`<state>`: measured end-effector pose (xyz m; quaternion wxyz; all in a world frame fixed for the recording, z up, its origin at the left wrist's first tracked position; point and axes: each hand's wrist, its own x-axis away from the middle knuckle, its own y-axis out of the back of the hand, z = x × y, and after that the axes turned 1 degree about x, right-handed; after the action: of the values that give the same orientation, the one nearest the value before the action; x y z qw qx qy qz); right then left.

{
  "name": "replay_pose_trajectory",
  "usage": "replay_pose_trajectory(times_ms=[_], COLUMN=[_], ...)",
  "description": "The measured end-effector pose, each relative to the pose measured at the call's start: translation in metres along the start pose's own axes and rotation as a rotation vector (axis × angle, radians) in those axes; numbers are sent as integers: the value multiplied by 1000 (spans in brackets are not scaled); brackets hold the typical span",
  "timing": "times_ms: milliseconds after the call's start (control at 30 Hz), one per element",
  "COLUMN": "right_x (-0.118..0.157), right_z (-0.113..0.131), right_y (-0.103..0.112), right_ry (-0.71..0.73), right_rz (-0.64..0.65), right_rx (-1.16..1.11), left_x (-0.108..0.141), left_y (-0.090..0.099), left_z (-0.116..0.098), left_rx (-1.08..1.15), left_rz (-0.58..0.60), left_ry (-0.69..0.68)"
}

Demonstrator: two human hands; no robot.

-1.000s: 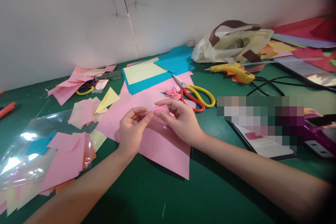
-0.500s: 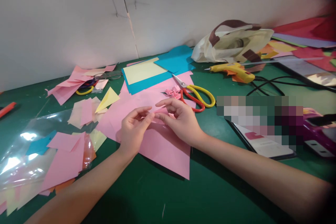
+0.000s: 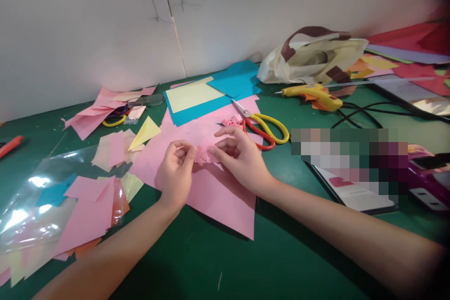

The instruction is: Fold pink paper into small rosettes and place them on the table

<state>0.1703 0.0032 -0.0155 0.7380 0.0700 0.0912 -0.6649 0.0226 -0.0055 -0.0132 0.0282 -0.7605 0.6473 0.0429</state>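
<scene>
Between my two hands is a small pink paper piece (image 3: 203, 153), creased or folded, held above larger pink sheets (image 3: 225, 197) on the table. My left hand (image 3: 177, 171) pinches its left side between thumb and curled fingers. At its right side, my right hand (image 3: 242, 161) has the thumb tip on the paper, with the index finger raised and the other fingers curled behind. Just beyond my right hand lie scissors (image 3: 246, 115) with one red and one yellow handle loop, beside a small cluster of folded pink paper (image 3: 232, 122).
Blue sheets (image 3: 239, 77) and a cream sheet (image 3: 190, 96) lie at the back. To the right are a yellow glue gun (image 3: 311, 95), a cloth bag (image 3: 277, 68) and a phone (image 3: 365, 201). A clear plastic bag (image 3: 28, 197) and paper scraps (image 3: 87, 215) cover the left.
My hands have moved slightly apart, the left one shifting left. The pink piece between them now shows more, and the right index finger has lifted away from it.
</scene>
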Motion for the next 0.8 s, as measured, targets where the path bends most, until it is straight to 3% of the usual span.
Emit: replay_pose_trajectory(times_ms=[200, 333, 600, 800], right_x=[-1, 1, 2, 2], right_z=[0, 2, 1, 3], right_y=[1, 1, 0, 1], right_ry=[55, 70, 96, 224], right_rz=[6, 94, 101, 115], right_rx=[130, 200, 188, 235], left_x=[0, 1, 3, 3], left_y=[2, 1, -1, -1], left_z=[2, -1, -8, -8], left_rx=[-126, -151, -141, -176], left_rz=[-7, -3, -7, -28], left_ry=[-91, -77, -8, -82])
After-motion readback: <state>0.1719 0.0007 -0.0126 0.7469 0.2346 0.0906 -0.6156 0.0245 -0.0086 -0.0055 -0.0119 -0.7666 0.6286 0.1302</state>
